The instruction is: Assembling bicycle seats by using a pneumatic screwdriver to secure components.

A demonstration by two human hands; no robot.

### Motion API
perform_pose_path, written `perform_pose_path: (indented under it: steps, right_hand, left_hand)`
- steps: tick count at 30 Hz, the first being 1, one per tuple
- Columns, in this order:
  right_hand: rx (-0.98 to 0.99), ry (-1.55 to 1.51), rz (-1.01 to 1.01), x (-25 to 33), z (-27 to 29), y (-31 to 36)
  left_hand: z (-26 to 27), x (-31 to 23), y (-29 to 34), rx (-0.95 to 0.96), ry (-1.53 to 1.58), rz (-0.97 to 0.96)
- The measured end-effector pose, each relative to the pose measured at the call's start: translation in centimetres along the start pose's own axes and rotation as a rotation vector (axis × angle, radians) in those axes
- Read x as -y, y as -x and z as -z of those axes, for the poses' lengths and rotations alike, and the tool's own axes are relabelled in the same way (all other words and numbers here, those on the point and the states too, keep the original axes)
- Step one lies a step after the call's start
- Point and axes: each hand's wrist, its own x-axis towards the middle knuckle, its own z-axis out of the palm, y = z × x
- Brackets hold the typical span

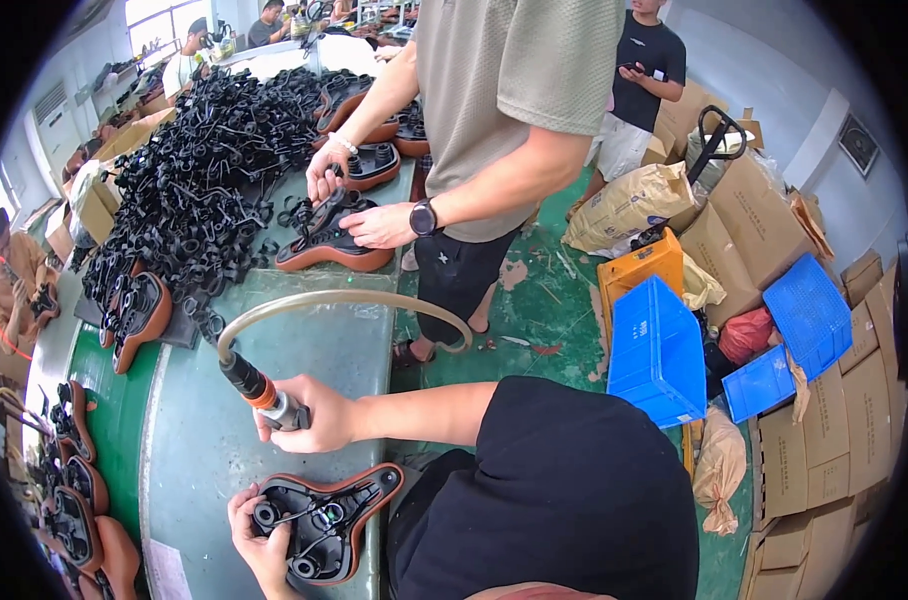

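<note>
On the table's near edge lies a bicycle saddle (359,535), underside up, with a brown rim and black base. My left hand (259,535) grips its wide end, the thumb near a round black spring-like part (267,515) and a thin metal rod. Above and beyond it, my right hand (314,412) is wrapped round an air screwdriver (259,390) with an orange ring and a dark hose fitting. A clear yellowish hose (344,297) arches from the fitting to the right. The tool is apart from the saddle; its working tip is hidden.
Across the table (264,360), a co-worker's hands (374,225) work on another upturned saddle (339,255). A big heap of black metal brackets (209,165) lies beyond. More saddles (84,500) stand on the left. Blue crates (654,350) and cardboard boxes (834,430) are on the right.
</note>
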Motion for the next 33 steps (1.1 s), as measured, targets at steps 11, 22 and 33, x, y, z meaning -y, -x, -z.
perform_pose_path:
  steps: [11, 22, 33]
  right_hand:
    - [0.033, 0.008, -0.032, -3.2, 0.5, 0.5]
    - [0.012, 0.023, 0.043, -3.6, 0.4, 1.3]
    - [0.002, 0.029, 0.044, -4.2, 0.5, 1.6]
  left_hand:
    - [0.0, 0.0, 0.2, 0.002, 0.016, 0.031]
    - [-0.1, -0.2, 0.2, -0.003, 0.033, 0.041]
    - [-0.1, 0.2, 0.3, 0.005, 0.04, 0.04]
